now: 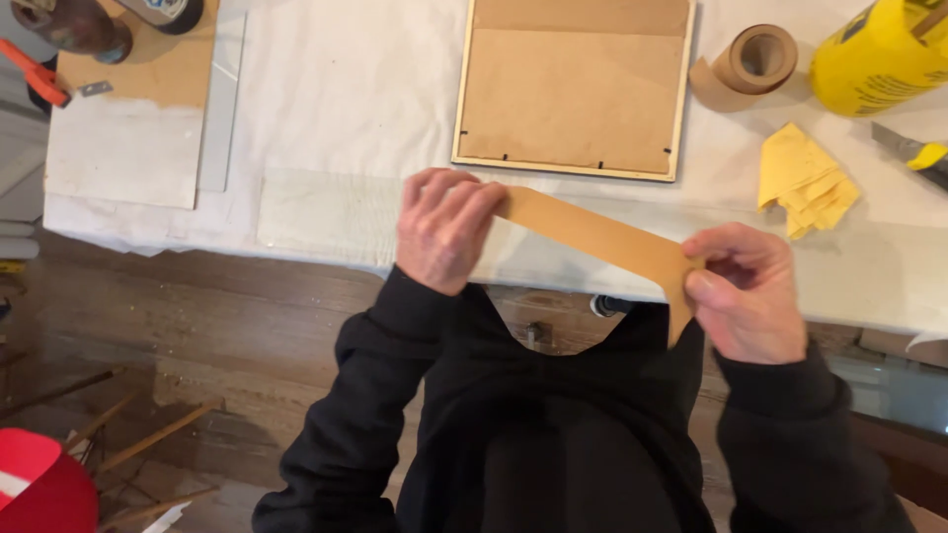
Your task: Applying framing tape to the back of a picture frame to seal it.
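Over the table's near edge: brown paper strip [597,237] stretched between 2 hands | left hand [444,229] and right hand [750,296] pinch its ends | beyond: frame back [573,94], tape roll [755,59], yellow cloth [805,180], nothing between.

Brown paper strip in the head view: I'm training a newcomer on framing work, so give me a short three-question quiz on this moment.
1. True or false: the brown paper strip lies flat on the table, untouched.
2. Which lies nearest the right hand? A) yellow cloth B) red bucket C) orange clamp
3. Which side of the picture frame faces up?

Key
1. False: the left hand and right hand each pinch one end, holding it above the table edge.
2. A
3. The back, with its brown backing board.
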